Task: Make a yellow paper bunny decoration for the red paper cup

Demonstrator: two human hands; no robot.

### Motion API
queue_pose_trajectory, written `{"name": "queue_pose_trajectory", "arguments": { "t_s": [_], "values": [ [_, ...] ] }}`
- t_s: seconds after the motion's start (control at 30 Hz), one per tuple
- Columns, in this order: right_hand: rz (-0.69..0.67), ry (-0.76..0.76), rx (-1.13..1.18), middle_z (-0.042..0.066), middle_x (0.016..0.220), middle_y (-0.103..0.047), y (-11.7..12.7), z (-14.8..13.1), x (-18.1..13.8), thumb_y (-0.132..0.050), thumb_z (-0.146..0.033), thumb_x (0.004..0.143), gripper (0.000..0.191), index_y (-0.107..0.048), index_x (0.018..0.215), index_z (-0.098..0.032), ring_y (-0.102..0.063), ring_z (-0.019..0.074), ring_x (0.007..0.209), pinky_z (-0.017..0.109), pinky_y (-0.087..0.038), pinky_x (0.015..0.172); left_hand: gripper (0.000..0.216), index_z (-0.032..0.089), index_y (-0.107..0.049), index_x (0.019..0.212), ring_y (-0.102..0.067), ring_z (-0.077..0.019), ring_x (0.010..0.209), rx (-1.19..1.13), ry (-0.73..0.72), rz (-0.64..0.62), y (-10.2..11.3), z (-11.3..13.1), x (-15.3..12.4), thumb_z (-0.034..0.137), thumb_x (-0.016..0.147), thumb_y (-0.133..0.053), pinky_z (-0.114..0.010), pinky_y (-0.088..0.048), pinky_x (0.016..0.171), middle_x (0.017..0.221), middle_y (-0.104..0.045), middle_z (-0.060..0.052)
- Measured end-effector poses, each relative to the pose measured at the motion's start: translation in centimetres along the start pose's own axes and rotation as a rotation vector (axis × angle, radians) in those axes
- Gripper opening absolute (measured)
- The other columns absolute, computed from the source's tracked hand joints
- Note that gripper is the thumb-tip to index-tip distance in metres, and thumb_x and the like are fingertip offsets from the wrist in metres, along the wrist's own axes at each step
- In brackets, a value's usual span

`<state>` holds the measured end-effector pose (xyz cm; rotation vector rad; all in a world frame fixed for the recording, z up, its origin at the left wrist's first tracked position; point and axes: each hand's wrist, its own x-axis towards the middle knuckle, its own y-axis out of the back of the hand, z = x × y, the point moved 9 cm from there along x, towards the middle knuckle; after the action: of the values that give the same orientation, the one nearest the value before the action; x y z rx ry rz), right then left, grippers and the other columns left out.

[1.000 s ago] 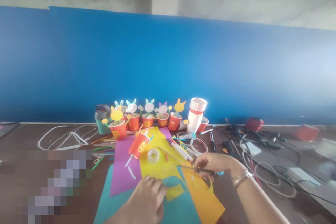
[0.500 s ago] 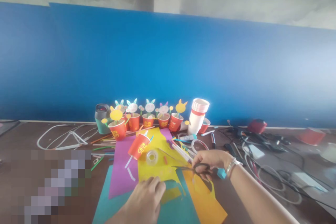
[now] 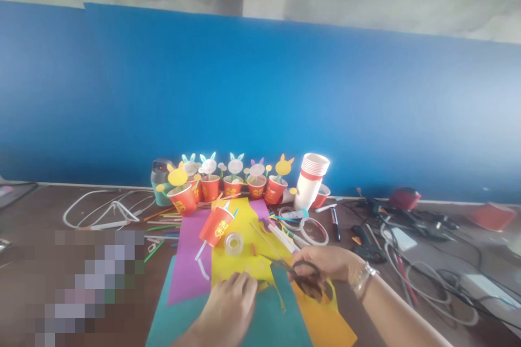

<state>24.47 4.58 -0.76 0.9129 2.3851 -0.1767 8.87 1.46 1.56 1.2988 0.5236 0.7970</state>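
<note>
My right hand (image 3: 311, 265) is closed around the handles of dark scissors (image 3: 306, 276), whose blades point left over the coloured paper. Lower and further left, my left hand (image 3: 233, 303) has its fingers curled, pinching a small yellow paper piece (image 3: 264, 285) that shows mostly edge-on past the fingertips. Beneath the hands lie a teal sheet (image 3: 277, 325), a yellow sheet (image 3: 240, 217), a purple sheet (image 3: 189, 265) and an orange sheet (image 3: 325, 320). A yellow paper offcut (image 3: 331, 301) lies below my right hand. A tape roll (image 3: 234, 244) sits beyond my left hand.
A red paper cup (image 3: 215, 226) lies tilted on the sheets. Several red cups with paper animal heads (image 3: 235, 165) line the back, beside stacked white cups (image 3: 310, 184) and a bottle (image 3: 160, 179). A glue gun (image 3: 367, 244) and tangled cables (image 3: 431, 282) lie right.
The yellow paper piece by my left fingers has gone from nearly flat to edge-on. My right hand with the scissors has moved slightly left and down. The view has shifted a little.
</note>
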Motion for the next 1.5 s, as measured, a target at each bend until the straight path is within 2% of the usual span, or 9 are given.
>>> {"name": "queue_pose_trajectory", "arguments": {
  "t_s": [0.2,0.43,0.5,0.6,0.7,0.87,1.0,1.27,1.5],
  "values": [
    [0.013,0.019,0.013,0.001,0.063,-0.068,-2.4,-0.7,-0.7,-0.055,-0.058,0.084,0.044,-0.059,0.089,-0.014,-0.063,0.0105,0.046,0.015,-0.039,0.038,0.023,0.019,-0.057,0.092,-0.066,-0.0207,0.079,0.012,0.011,0.017,0.2,-0.4,0.1,0.005,0.089,-0.038,-0.029,-0.051,0.067,0.088,-0.067,-0.005],
    [-0.007,0.017,0.128,0.001,0.064,-0.068,-3.5,0.6,0.1,-0.057,-0.050,0.083,0.036,-0.057,0.090,-0.015,-0.064,0.0111,0.046,0.015,-0.041,0.039,0.028,0.018,-0.056,0.098,-0.066,-0.0242,0.085,-0.012,0.053,-0.015,0.4,-0.6,0.0,0.003,0.089,-0.033,-0.036,-0.052,0.071,0.092,-0.068,-0.007],
    [0.030,0.018,0.152,0.002,0.064,-0.068,-3.5,1.2,0.7,-0.056,-0.049,0.083,0.035,-0.057,0.088,-0.015,-0.065,0.0124,0.049,0.016,-0.043,0.040,0.030,0.018,-0.055,0.101,-0.066,-0.0249,0.087,-0.028,0.058,-0.013,0.5,-0.6,-0.1,0.002,0.089,-0.033,-0.037,-0.053,0.072,0.093,-0.068,-0.007],
    [0.135,0.033,0.156,0.002,0.065,-0.067,-3.0,1.4,1.3,-0.055,-0.048,0.083,0.033,-0.056,0.084,-0.015,-0.064,0.0118,0.048,0.018,-0.045,0.043,0.030,0.018,-0.054,0.101,-0.066,-0.0242,0.085,-0.038,0.047,-0.006,0.6,-0.6,-0.2,0.001,0.088,-0.034,-0.036,-0.053,0.071,0.092,-0.068,-0.008],
    [0.166,0.051,0.059,0.000,0.064,-0.066,-2.5,0.8,1.5,-0.059,-0.046,0.081,0.032,-0.054,0.075,-0.016,-0.061,0.0090,0.046,0.016,-0.043,0.042,0.032,0.018,-0.054,0.099,-0.066,-0.0241,0.085,-0.034,0.040,-0.013,0.6,-0.6,-0.2,-0.003,0.083,-0.035,-0.036,-0.053,0.071,0.092,-0.068,-0.007],
    [0.131,0.015,-0.048,-0.001,0.057,-0.063,-0.4,-0.2,1.2,-0.062,-0.045,0.079,0.032,-0.057,0.070,-0.015,-0.057,0.0072,0.042,0.015,-0.039,0.038,0.038,0.018,-0.054,0.102,-0.065,-0.0239,0.087,-0.014,0.032,-0.077,0.2,-0.4,-0.1,-0.006,0.078,-0.037,-0.037,-0.053,0.074,0.094,-0.069,-0.007],
    [0.077,-0.024,-0.044,-0.002,0.060,-0.065,1.3,0.0,1.7,-0.067,-0.038,0.076,0.026,-0.063,0.080,-0.013,-0.057,0.0065,0.041,0.014,-0.040,0.038,0.040,0.018,-0.053,0.106,-0.065,-0.0218,0.088,0.000,0.017,-0.099,-0.1,-0.3,0.0,-0.007,0.078,-0.038,-0.035,-0.053,0.076,0.098,-0.068,-0.007],
    [0.057,-0.030,0.031,-0.001,0.060,-0.065,3.1,1.6,3.2,-0.068,-0.037,0.077,0.027,-0.070,0.087,-0.011,-0.056,0.0045,0.040,0.013,-0.043,0.040,0.039,0.016,-0.054,0.109,-0.064,-0.0200,0.090,0.012,-0.004,-0.126,-0.4,-0.1,0.1,-0.006,0.078,-0.042,-0.029,-0.052,0.074,0.102,-0.068,-0.007],
    [-0.009,-0.096,-0.027,-0.002,0.057,-0.064,4.0,0.9,3.5,-0.072,-0.035,0.072,0.029,-0.073,0.088,-0.012,-0.055,0.0039,0.041,0.011,-0.043,0.040,0.038,0.016,-0.054,0.109,-0.063,-0.0216,0.092,0.031,0.012,-0.184,-0.7,0.0,0.1,-0.005,0.079,-0.041,-0.031,-0.052,0.075,0.104,-0.067,-0.008]
  ]
}}
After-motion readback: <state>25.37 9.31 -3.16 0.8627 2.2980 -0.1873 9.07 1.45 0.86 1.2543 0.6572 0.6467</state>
